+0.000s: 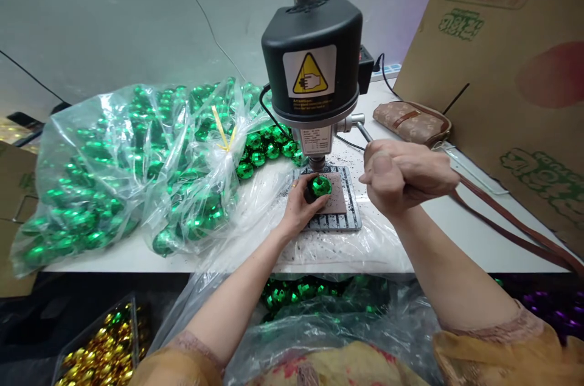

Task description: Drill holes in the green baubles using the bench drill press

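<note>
A shiny green faceted ball (pixel 321 185) with a hole in its top sits under the chuck of a black bench drill press (pixel 311 57). My left hand (pixel 302 202) grips this ball between thumb and fingers on the press's metal base plate (pixel 353 215). Under the ball lies a brown square pad (pixel 338 202). To the right of the press, my right hand (pixel 401 176) is wrapped round the end of the feed lever (pixel 362 128). Dark shavings are scattered on the base and around it.
Clear plastic bags (pixel 104 167) packed with green balls fill the table's left side. A brown purse (pixel 413 123) with a long strap lies at right, before a large cardboard box (pixel 506 69). Below the edge are gold balls (pixel 103 349) in a clear bin and more green balls (pixel 301 291).
</note>
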A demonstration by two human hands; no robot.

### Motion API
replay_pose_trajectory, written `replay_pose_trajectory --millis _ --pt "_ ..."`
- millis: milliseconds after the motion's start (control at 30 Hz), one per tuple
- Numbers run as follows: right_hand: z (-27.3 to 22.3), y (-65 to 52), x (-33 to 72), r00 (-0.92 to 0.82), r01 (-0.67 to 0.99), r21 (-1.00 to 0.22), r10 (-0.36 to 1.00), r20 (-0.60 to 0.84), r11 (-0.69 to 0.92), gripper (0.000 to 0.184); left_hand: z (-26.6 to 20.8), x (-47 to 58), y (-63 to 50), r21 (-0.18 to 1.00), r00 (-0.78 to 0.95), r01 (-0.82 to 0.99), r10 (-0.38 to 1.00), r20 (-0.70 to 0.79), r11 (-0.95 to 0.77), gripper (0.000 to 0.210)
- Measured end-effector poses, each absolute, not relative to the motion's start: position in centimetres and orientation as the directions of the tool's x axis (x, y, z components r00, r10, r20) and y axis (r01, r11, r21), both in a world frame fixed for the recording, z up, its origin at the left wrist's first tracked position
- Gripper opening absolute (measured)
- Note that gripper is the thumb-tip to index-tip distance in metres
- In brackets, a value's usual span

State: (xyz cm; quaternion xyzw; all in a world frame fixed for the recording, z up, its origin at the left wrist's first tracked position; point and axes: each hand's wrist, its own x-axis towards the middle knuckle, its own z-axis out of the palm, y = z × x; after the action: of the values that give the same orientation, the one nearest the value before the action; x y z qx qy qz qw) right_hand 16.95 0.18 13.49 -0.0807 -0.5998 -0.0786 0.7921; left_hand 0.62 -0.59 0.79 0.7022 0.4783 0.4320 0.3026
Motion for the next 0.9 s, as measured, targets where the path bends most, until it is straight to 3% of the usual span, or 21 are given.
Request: replay_pose_trajectory --millis 100,300,400,500,633,700,833,900 --pt "13.6 -0.4 17.0 0.214 0.177 -0.047 0.008 0.977 0.983 0.046 0.6 0.6 -0.5 0.841 0.171 0.398 0.931 0.323 -0.365 0.051" --pt "17.9 -0.5 16.1 0.434 0.050 -0.352 0.296 0.851 0.935 0.040 0.7 1.2 -0.5 0.859 0.119 0.392 0.944 0.308 -0.330 0.050" --pt "19.9 0.1 15.9 0.415 0.002 -0.365 0.332 0.847 0.931 0.041 2.0 0.3 -1.9 0.793 0.094 0.488 0.926 0.367 -0.364 0.043" --pt "20.4 0.7 15.9 0.424 0.021 -0.318 0.280 0.861 0.948 0.044 4.0 -2.4 -5.4 0.717 0.189 0.564 0.909 0.371 -0.410 0.039" --pt "19.8 1.3 16.2 0.403 0.026 -0.265 0.233 0.885 0.964 0.050 4.9 -8.1 -12.5 0.663 0.439 0.649 0.895 0.074 -0.373 0.039" --pt "19.7 1.4 16.2 0.412 0.026 -0.245 0.213 0.886 0.969 0.050 3.5 -10.7 -16.2 0.556 0.496 0.746 0.862 -0.098 -0.366 0.041" --pt "19.8 0.7 16.1 0.409 0.067 -0.335 0.280 0.869 0.940 0.043 -1.3 -14.0 -22.3 0.235 0.375 0.920 0.879 -0.294 -0.314 0.048" --pt "19.9 0.0 16.1 0.416 0.110 -0.419 0.341 0.843 0.901 0.043 -2.5 -14.4 -23.8 0.185 0.316 0.944 0.909 -0.272 -0.273 0.051"
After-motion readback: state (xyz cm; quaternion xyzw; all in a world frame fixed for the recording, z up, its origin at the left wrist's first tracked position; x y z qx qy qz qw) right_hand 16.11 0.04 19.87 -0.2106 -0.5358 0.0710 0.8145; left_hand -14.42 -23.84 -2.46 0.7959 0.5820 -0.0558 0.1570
